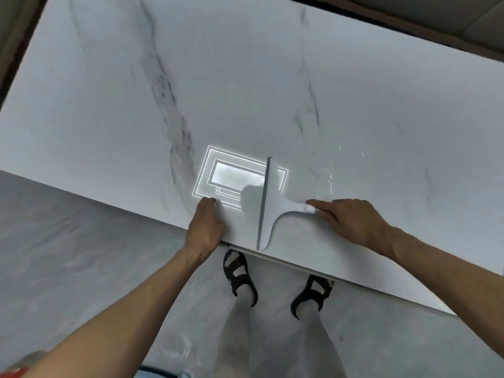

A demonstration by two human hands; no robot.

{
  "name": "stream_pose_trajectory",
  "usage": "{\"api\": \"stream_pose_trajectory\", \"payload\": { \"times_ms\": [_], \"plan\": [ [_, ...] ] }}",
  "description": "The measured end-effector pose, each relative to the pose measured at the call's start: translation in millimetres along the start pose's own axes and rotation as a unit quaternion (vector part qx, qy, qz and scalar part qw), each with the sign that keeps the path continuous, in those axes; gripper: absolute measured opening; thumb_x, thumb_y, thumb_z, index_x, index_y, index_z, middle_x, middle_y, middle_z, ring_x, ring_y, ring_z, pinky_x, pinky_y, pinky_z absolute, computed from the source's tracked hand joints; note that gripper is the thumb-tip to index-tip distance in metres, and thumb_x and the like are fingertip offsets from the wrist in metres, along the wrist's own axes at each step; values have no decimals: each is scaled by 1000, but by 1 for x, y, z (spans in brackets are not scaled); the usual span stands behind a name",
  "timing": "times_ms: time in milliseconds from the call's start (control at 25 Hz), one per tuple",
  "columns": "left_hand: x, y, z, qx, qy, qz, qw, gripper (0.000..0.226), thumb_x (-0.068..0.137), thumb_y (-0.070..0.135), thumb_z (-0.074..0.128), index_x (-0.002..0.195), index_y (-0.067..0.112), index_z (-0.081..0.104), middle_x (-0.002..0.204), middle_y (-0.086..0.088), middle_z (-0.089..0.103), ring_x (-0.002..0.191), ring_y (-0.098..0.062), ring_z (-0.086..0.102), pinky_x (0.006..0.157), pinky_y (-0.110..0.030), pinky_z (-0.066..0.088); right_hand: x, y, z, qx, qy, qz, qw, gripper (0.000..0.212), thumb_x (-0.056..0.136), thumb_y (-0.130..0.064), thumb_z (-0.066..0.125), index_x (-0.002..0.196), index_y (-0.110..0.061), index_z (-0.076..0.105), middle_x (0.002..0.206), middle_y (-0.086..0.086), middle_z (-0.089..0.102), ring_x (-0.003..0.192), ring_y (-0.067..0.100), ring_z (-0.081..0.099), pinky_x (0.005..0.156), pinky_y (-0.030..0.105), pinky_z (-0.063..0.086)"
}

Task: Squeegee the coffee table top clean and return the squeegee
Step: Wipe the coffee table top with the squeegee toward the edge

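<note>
The white marble coffee table top [245, 77] fills the upper view. A white squeegee [268, 205] lies on it at the near edge, its long blade running from far to near and its lower tip over the edge. My right hand [351, 222] grips the end of the handle, with the index finger stretched along it toward the blade. My left hand [206, 227] rests on the table edge just left of the blade and holds nothing. Thin streaks and drops of water [330, 181] glint on the top to the right of the blade.
A bright reflection of a ceiling lamp [231, 175] shows on the top behind the blade. Below the table edge is grey floor [81, 255], with my feet in dark sandals [240, 274] close to the table. A dark frame [409, 25] borders the far side.
</note>
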State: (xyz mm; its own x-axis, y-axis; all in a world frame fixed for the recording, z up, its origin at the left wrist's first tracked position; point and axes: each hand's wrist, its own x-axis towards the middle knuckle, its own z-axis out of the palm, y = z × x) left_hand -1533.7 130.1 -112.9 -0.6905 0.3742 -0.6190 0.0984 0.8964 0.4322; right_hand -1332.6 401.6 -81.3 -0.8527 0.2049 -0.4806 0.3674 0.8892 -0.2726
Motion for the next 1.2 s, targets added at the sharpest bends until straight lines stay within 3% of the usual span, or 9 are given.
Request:
{"api": "stream_pose_trajectory", "payload": {
  "times_ms": [200,320,440,600,720,880,1000,1200],
  "plan": [
    [1,53,34,69,-37,83,993,37,85,0,42,122,6,49,125,-11,54,111,-28,53,83,-31,40,-78,97,-25,-27,0,129,991,41,96,-58,11,131,-62,31,110,-17,68,94,19,65,69,33,50],
    [-1,67,46,48,-39,60,996,36,89,8,41,125,9,47,120,-11,60,109,-32,57,81,-34,42,-104,112,-36,-66,11,146,987,46,93,-61,6,130,-59,33,91,-15,68,82,19,66,62,31,47],
    [-5,67,51,33,-17,23,999,47,87,11,43,133,17,41,119,-7,64,107,-33,61,78,-32,42,-112,90,-33,-63,27,108,992,48,94,-59,12,134,-57,38,82,-16,62,76,15,64,56,28,38],
    [-22,68,65,51,-21,29,998,52,85,7,45,136,18,41,124,-5,62,110,-32,60,80,-29,41,-93,35,5,3,-33,3,999,44,96,-60,19,137,-56,35,95,-12,64,89,15,63,64,27,37],
    [-46,83,89,62,10,56,996,50,85,2,45,133,14,43,125,-8,61,112,-33,58,83,-30,42,-82,29,37,7,-61,-63,996,40,100,-53,27,137,-53,41,97,-5,65,88,17,63,64,26,34],
    [-74,113,133,59,47,63,995,56,83,0,46,137,11,39,131,-8,56,117,-31,56,94,-37,47,-97,98,42,-25,-16,-80,996,38,100,-51,28,134,-55,43,91,-6,65,82,16,65,61,26,34],
    [-95,143,179,112,12,72,991,56,82,-1,49,137,2,37,132,-15,50,120,-33,51,97,-39,46,-124,174,24,-40,-6,-62,997,36,99,-52,27,131,-58,43,85,-10,63,80,13,64,59,26,32],
    [-87,176,209,110,-35,-41,992,63,82,11,62,138,9,33,138,-28,37,122,-46,45,99,-50,43,-161,259,-1,-45,6,1,999,37,97,-53,28,129,-57,46,95,-13,69,91,14,66,64,28,36]
  ]
}}
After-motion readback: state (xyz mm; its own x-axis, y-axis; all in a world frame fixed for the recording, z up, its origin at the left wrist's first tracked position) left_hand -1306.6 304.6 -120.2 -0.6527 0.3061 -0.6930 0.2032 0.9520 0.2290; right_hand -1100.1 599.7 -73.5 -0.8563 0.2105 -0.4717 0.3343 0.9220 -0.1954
